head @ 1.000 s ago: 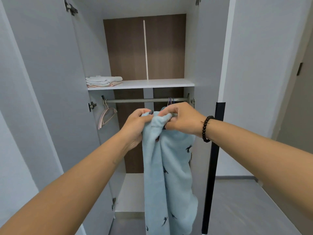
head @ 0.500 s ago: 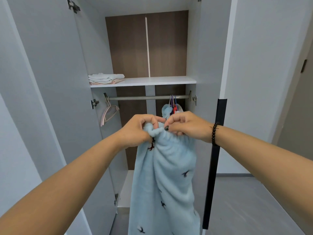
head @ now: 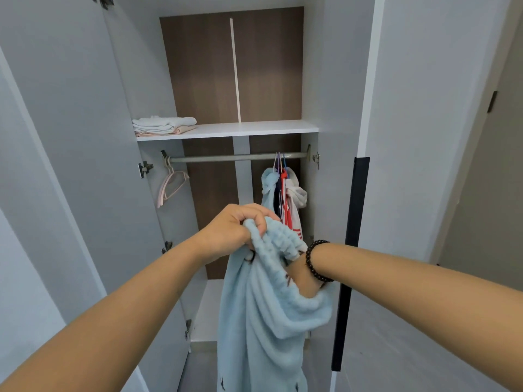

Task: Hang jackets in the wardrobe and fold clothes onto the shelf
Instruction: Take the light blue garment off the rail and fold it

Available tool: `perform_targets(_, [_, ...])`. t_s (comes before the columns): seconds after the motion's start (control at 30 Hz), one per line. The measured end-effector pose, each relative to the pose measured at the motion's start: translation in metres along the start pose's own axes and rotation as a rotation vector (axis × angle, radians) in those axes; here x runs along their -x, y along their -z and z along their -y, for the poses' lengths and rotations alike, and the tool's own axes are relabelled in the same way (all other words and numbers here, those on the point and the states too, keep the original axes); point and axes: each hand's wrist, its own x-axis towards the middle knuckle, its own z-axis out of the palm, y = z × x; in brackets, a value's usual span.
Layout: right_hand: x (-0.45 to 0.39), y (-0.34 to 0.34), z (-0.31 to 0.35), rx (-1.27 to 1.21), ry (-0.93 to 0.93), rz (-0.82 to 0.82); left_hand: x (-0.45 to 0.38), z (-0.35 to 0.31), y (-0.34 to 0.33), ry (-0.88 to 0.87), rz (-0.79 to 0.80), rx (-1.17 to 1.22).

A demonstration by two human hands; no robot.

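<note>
Two hands meet at our light blue garment (head: 263,312): our left hand (head: 235,233) grips its bunched top edge, while our right hand (head: 297,278) is buried inside it, fingers hidden. The cloth hangs below both, before the open wardrobe (head: 85,137).

Two bare forearms, no sleeves in view on either arm. Left hand (head: 229,230) bare, no rings or watch visible. Right wrist carries a bracelet (head: 315,260) of round dark glossy beads, single strand, snug fit. Right hand mostly hidden, only the wrist and heel of the palm show. Nothing else worn is visible.
</note>
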Motion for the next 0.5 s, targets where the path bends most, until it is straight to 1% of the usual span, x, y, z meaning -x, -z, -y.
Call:
perform_targets(0.03, [-0.003,-0.002,0.0,0.133,-0.076,0.014,0.0,0.003,-0.002,-0.005,0.017,-0.054])
perform_targets(0.07, [-0.006,-0.004,-0.002,0.235,-0.135,-0.018,0.0,0.006,-0.002,-0.004,0.025,-0.116])
perform_targets(0.1, [-0.009,-0.003,-0.007,0.297,-0.165,-0.101,0.0,0.011,0.0,0.002,0.021,-0.173])
perform_targets(0.13, [-0.011,0.0,-0.015,0.329,-0.181,-0.226,0.001,0.015,0.005,0.02,0.003,-0.209])
perform_targets(0.2, [-0.005,0.008,-0.028,0.312,-0.189,-0.506,0.002,0.025,0.019,0.079,-0.074,-0.208])
perform_targets(0.27, [-0.002,0.018,-0.045,0.361,-0.102,-0.77,0.001,0.03,0.033,0.129,-0.168,-0.169])
perform_targets(0.33, [0.003,0.025,-0.056,0.37,-0.043,-0.962,-0.002,0.034,0.047,0.155,-0.24,-0.158])
perform_targets(0.4, [0.008,0.029,-0.067,0.4,-0.045,-1.056,-0.004,0.038,0.058,0.192,-0.298,-0.149])
perform_targets(0.47, [0.008,0.036,-0.076,0.381,-0.09,-1.036,-0.007,0.041,0.065,0.225,-0.345,-0.144])
perform_targets(0.5, [0.007,0.04,-0.079,0.298,-0.092,-1.031,-0.009,0.041,0.066,0.231,-0.359,-0.147])
